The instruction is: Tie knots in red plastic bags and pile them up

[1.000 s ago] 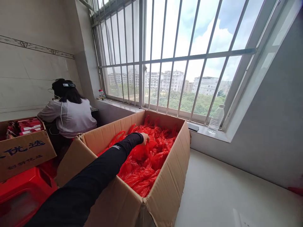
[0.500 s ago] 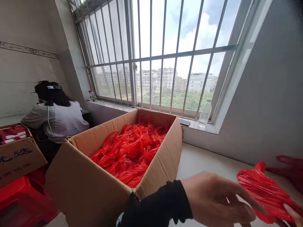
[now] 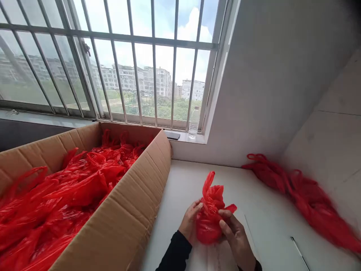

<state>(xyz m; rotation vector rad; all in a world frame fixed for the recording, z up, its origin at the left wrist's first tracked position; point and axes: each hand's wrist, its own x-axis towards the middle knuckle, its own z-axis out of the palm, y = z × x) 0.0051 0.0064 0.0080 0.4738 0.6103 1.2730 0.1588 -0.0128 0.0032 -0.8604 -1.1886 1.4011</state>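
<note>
A red plastic bag [image 3: 209, 226], bunched at its neck with a loop standing up, is held between both hands above the white tabletop [image 3: 183, 180]. My left hand [image 3: 189, 220] grips its left side near the neck. On the right side, my right hand [image 3: 236, 235] pinches the bag with thumb and fingers. What the bag contains is hidden. Left of the hands stands a large open cardboard box [image 3: 135, 199], with many similar red bags [image 3: 81, 188] piled inside it.
Along the wall at right lies a heap of red plastic bags [image 3: 304, 192]. A pen [image 3: 299, 253] rests on the tabletop near the front right. On the window sill are a clear bottle [image 3: 194, 122] and a dark flat object [image 3: 172, 134]. Metal bars cross the window.
My view has swung right, and the co-worker at left is out of sight. My left hand, formerly reaching across with nothing in it, now holds the red bag together with my right hand.
</note>
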